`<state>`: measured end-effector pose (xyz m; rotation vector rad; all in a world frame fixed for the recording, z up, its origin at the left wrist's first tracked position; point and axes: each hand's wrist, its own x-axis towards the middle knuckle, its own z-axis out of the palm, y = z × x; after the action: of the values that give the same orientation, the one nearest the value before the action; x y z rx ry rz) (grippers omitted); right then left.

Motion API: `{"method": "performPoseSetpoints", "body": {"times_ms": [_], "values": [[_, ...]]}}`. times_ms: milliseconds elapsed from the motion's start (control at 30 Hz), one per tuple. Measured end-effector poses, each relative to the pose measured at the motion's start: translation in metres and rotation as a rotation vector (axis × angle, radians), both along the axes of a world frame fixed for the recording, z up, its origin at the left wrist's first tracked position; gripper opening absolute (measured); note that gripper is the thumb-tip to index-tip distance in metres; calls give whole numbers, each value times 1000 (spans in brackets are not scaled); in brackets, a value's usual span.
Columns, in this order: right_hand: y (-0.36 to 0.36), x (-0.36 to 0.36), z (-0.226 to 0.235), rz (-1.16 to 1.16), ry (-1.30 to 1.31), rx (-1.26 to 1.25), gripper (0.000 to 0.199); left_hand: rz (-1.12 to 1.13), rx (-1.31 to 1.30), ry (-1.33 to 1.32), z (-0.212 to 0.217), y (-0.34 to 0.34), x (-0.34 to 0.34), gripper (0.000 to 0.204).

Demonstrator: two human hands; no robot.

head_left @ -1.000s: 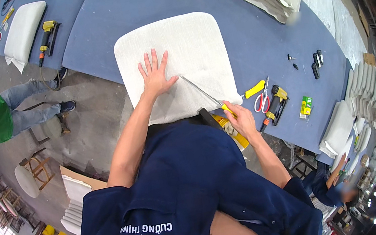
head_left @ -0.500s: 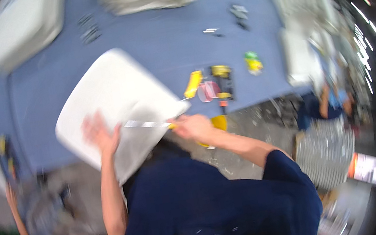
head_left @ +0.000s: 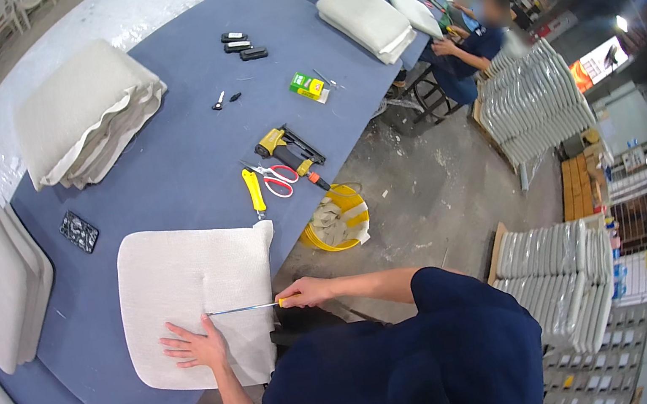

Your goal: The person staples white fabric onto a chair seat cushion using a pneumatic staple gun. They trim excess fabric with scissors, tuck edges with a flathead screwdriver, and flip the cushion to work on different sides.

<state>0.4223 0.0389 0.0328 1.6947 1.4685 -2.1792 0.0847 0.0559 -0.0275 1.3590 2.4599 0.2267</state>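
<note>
A white fabric-covered seat pad [head_left: 192, 284] lies at the near edge of the blue table, part of it overhanging. My left hand [head_left: 198, 344] rests on it with the fingers spread. Closed round the yellow handle of a screwdriver-like tool [head_left: 243, 309] is my right hand [head_left: 304, 292]. The long thin metal shaft lies across the pad, its tip by my left thumb. Beyond the pad are a yellow utility knife [head_left: 254, 192], red-handled scissors [head_left: 279, 180] and a yellow-and-black staple gun [head_left: 289, 152].
A yellow bucket [head_left: 358, 218] with scraps stands by the table edge. Stacked pads [head_left: 90, 112] lie on the blue table [head_left: 187, 156], near a phone [head_left: 79, 232], a green-and-yellow box [head_left: 307, 86] and small black items [head_left: 237, 45]. A co-worker [head_left: 476, 39] sits at the far right.
My view has turned to the right and sharpened. My left hand stays flat on the pad; my right hand still holds the tool, its shaft now level across the pad.
</note>
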Motion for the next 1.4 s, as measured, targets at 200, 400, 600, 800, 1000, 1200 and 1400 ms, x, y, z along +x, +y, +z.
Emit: {"method": "performPoseSetpoints", "body": {"times_ms": [200, 400, 600, 800, 1000, 1200, 1400], "values": [[-41, -14, 7, 89, -325, 811, 28, 10, -32, -17, 3, 4, -2, 111], [-61, -37, -3, 3, -419, 938, 36, -5, -53, 17, -9, 5, 0, 112], [-59, -40, -33, -268, 277, -339, 62, -8, -50, 17, -6, 6, -1, 113], [-72, -53, -16, -183, -377, 868, 54, -109, 17, -46, 10, 13, -14, 117], [-57, -65, -51, -256, -379, 269, 74, -332, 62, -98, 27, 32, -20, 120], [-54, -49, -69, -127, -460, 677, 66, -588, 122, -85, 58, 55, -22, 91], [-53, -17, 3, -78, -346, 1031, 34, -904, 372, -423, 61, 57, -34, 24]]}}
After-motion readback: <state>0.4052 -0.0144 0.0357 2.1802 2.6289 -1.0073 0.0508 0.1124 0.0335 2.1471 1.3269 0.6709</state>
